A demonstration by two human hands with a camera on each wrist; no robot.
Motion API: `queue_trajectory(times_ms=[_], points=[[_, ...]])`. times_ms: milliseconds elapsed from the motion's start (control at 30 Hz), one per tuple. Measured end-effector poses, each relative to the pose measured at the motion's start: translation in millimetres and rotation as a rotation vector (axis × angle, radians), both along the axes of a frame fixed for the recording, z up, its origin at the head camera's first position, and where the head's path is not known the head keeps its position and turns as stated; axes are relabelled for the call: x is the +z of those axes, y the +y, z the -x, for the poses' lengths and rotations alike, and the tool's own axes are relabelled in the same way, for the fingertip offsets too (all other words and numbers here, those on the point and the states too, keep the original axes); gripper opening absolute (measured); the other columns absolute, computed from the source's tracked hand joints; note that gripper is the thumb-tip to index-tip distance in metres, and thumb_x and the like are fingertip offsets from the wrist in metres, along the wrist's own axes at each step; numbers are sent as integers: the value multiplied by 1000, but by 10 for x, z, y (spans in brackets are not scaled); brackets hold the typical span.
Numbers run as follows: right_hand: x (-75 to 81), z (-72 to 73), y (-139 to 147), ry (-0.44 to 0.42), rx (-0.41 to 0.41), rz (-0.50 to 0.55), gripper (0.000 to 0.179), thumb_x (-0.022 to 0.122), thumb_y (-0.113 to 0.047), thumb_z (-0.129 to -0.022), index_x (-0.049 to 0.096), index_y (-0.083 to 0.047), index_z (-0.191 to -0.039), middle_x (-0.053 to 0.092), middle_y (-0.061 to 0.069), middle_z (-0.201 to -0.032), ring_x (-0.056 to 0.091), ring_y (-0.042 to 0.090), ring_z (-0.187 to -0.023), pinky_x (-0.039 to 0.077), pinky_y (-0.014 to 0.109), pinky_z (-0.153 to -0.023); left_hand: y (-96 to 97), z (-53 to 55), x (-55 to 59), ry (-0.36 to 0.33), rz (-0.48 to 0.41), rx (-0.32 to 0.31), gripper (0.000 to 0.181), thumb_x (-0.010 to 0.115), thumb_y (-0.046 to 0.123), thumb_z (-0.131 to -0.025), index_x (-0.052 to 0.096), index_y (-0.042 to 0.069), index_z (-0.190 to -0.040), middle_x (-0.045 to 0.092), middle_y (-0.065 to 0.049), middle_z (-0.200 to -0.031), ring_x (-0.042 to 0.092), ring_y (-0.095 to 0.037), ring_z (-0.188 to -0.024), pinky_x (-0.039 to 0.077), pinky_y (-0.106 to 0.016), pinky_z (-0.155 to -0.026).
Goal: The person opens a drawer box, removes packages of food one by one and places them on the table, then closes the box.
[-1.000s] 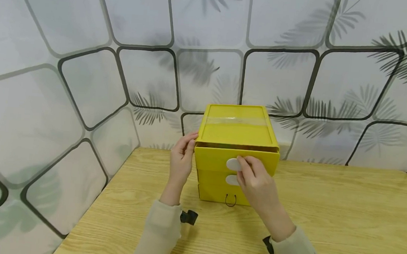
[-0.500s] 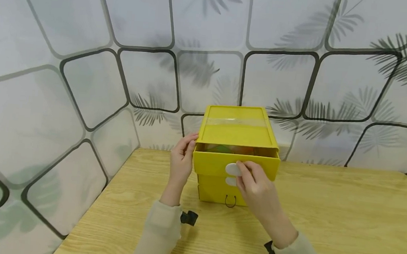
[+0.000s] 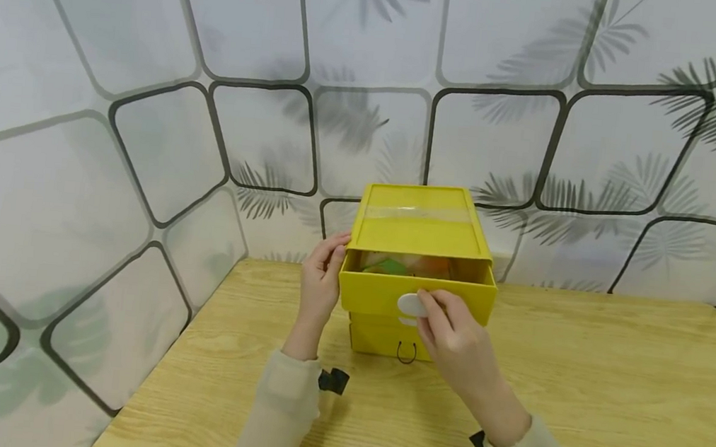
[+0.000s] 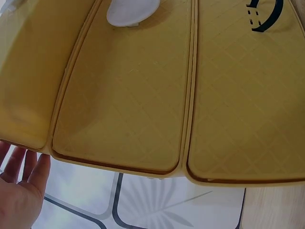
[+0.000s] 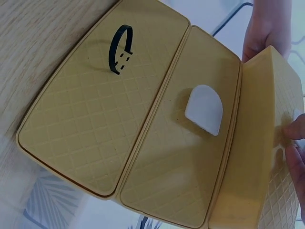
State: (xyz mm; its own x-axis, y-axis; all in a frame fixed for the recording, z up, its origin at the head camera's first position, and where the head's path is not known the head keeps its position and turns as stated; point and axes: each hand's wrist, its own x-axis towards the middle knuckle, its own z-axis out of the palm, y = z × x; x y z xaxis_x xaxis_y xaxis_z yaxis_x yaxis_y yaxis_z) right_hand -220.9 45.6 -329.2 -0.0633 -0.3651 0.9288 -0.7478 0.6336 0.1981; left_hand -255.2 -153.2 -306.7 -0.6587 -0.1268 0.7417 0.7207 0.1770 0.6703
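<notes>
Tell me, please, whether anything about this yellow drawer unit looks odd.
The bottom drawer has a black loop handle, while the middle handle and top handle are white, so it looks mismatched. I see nothing spilled.

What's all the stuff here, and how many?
Table: 1, wood-coloured, underneath.
Drawer box: 1, yellow, on the table.
Drawers: 3, yellow, stacked; top drawer open.
Tab handles: 2, white, top drawer and middle drawer.
Loop handle: 1, black, bottom drawer.
Tape: 1, clear, across box top.
Contents: count unclear, green and orange, inside top drawer.
Patterned backdrop: 1, pale grey, behind.
Small pieces: 2, black, near the sleeves.
Sleeves: 2, beige, both arms.
Left grip: 1, touching box's left side.
Right grip: 1, pinching top tab handle.
</notes>
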Motion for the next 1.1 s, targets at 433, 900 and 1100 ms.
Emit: queue_trajectory(times_ms=[433, 900, 1100], points=[[27, -132, 14, 17, 34, 3, 28, 45, -11, -91, 64, 10, -91, 56, 20, -83, 57, 27, -65, 51, 30, -49, 5, -14, 14, -11, -8, -12, 24, 41, -4, -92, 55, -14, -107, 51, -28, -115, 47, -31, -111, 40, -31, -90], [62, -299, 38, 16, 43, -4, 30, 44, -12, -92, 65, 9, -88, 56, 18, -80, 56, 24, -61, 49, 28, -45, 0, -32, 15, -43, -3, -15, 24, 41, -2, -92, 55, -13, -109, 50, -28, -116, 46, -30, -111, 40, -33, -90], [83, -352, 50, 12, 50, -9, 31, 43, -13, -92, 65, 9, -88, 56, 18, -80, 55, 23, -59, 48, 27, -43, 3, -36, 17, -54, -12, -14, 25, 42, -1, -92, 55, -12, -110, 50, -26, -117, 46, -29, -112, 41, -32, -90]])
